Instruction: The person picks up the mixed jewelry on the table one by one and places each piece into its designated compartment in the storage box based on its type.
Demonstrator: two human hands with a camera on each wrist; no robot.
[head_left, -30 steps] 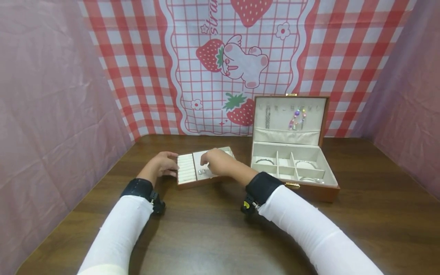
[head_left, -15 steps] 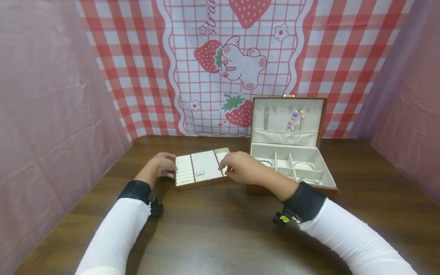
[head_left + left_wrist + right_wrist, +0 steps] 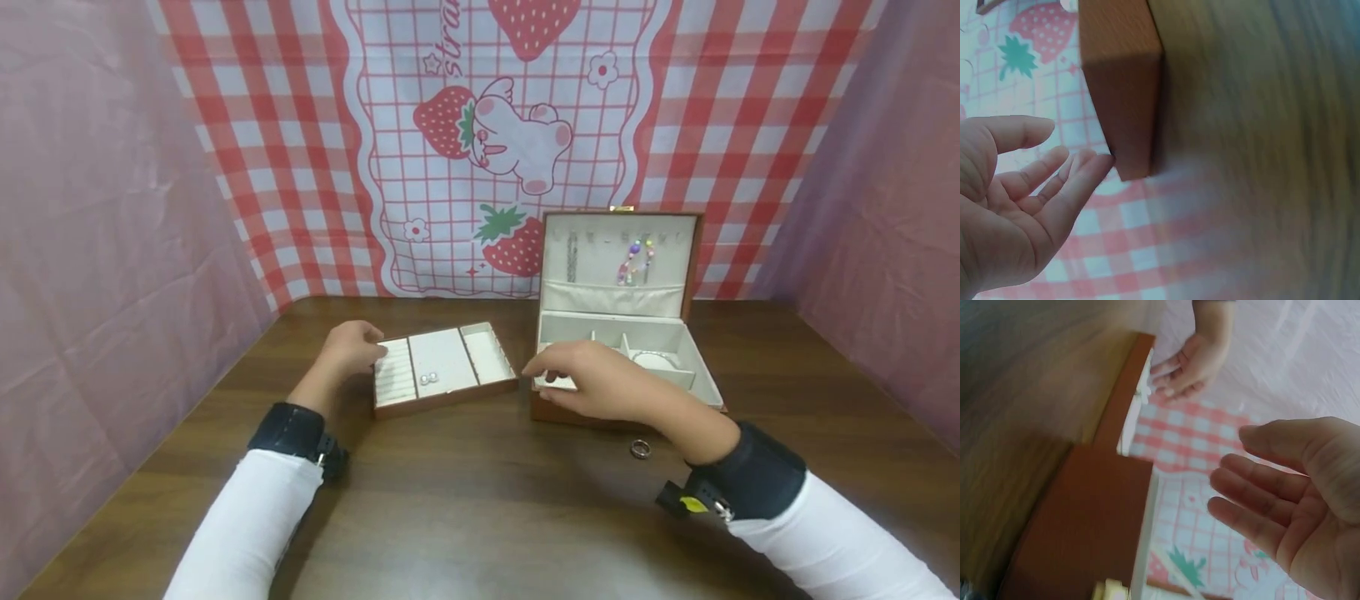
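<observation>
A shallow brown jewelry tray (image 3: 442,337) lies on the table, lined in cream, with ring rolls at its left end. Two round, shiny stud earrings (image 3: 428,378) rest in its middle section. By the tray's left end is my left hand (image 3: 352,346), fingers loosely bent, one fingertip right at the tray's corner in the left wrist view. My right hand (image 3: 600,379) hovers over the front left of the jewelry box (image 3: 682,400), fingers relaxed and apart, nothing between them. It hides part of the box's compartments. A silver ring (image 3: 640,449) lies on the table before the box.
The box's raised lid (image 3: 618,225) stands at the back, with a beaded bracelet (image 3: 636,260) and a silver chain (image 3: 572,258) hanging inside. A bangle (image 3: 655,360) sits in a rear compartment. A checkered strawberry cloth (image 3: 300,150) hangs behind the table (image 3: 450,500).
My right hand has moved right, from over the tray to the front of the box. The left hand has loosened from the tray's left end. The ring has come into view.
</observation>
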